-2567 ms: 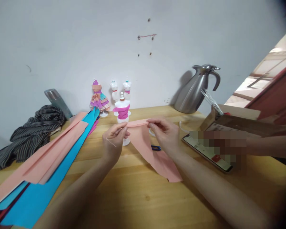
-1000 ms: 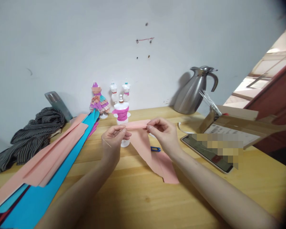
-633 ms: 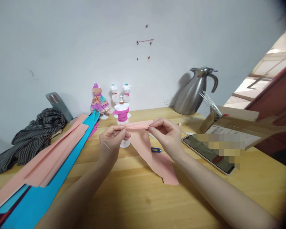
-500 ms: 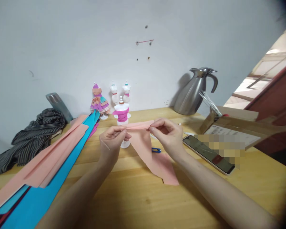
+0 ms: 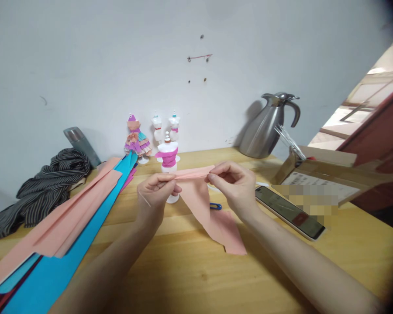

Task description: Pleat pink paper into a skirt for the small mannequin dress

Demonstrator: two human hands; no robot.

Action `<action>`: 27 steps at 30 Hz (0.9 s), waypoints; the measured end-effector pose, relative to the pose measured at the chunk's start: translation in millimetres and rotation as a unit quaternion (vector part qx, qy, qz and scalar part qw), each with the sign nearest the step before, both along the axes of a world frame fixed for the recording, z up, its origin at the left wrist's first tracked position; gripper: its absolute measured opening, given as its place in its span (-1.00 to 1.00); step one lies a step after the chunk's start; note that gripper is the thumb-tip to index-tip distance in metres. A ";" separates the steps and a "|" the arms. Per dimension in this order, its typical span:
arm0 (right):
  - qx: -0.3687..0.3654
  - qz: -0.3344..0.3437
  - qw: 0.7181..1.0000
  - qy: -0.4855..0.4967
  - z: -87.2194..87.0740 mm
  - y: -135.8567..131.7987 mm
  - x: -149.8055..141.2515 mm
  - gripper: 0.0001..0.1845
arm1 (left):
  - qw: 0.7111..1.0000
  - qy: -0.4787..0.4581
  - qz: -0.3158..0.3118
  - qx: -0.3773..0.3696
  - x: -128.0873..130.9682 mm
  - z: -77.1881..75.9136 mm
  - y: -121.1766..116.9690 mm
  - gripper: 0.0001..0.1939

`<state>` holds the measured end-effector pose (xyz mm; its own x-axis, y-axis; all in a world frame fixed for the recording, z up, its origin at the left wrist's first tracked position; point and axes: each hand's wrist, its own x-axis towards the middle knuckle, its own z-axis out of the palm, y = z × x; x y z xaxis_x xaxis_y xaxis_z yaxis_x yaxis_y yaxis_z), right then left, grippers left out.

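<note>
Between my hands a strip of peach crepe paper (image 5: 196,196) is stretched, its upper edge folded into a narrow band and its lower end trailing onto the table. My left hand (image 5: 155,192) pinches the band's left end between thumb and fingers. At the right end, my right hand (image 5: 234,185) pinches it the same way. Just behind stands a small white mannequin (image 5: 167,150) with magenta paper wrapped around its chest; the peach paper and my left hand cover part of its lower body and stand. A blue utility knife (image 5: 215,206) lies beside the paper, partly hidden.
Layered peach and blue paper sheets (image 5: 81,226) lie at left, near a striped cloth (image 5: 49,183) and a bottle (image 5: 81,146). Against the wall stand a mannequin in a ruffled paper dress (image 5: 136,141) and two white ones. A steel jug (image 5: 265,126), cardboard box (image 5: 330,174) and phone (image 5: 288,211) occupy the right.
My right hand's fingers have shifted slightly on the band. Both hands keep their pinch on the crepe paper; the view has moved very slightly.
</note>
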<state>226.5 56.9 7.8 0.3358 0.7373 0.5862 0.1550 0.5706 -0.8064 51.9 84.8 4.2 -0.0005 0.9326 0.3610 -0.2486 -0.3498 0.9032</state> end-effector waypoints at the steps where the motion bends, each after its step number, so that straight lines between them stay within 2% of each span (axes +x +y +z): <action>1: -0.001 -0.001 1.000 0.003 0.0 -0.2 0.0 -0.91 | 1.000 -0.002 -0.003 -0.003 0.3 0.0 -0.2 -0.93; 10: 0.011 -0.016 1.000 -0.016 -9.0 2.4 2.6 -0.92 | 1.000 -0.011 -0.020 -0.011 3.3 -4.8 0.9 -0.93; 20: 0.033 -0.038 0.994 -0.092 -17.9 7.0 3.2 -0.92 | 0.998 0.040 0.029 0.040 -0.7 -11.7 10.3 -0.85; 27: 0.031 -0.051 0.991 -0.122 -29.6 13.3 3.2 -0.87 | 0.996 0.060 0.063 0.032 -2.2 -8.8 15.4 -0.82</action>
<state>229.7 70.1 -21.8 0.2499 0.6674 0.7015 0.3995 0.5889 -0.7026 49.7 100.2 -4.6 -0.0693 0.9030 0.4241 -0.0918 -0.4291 0.8986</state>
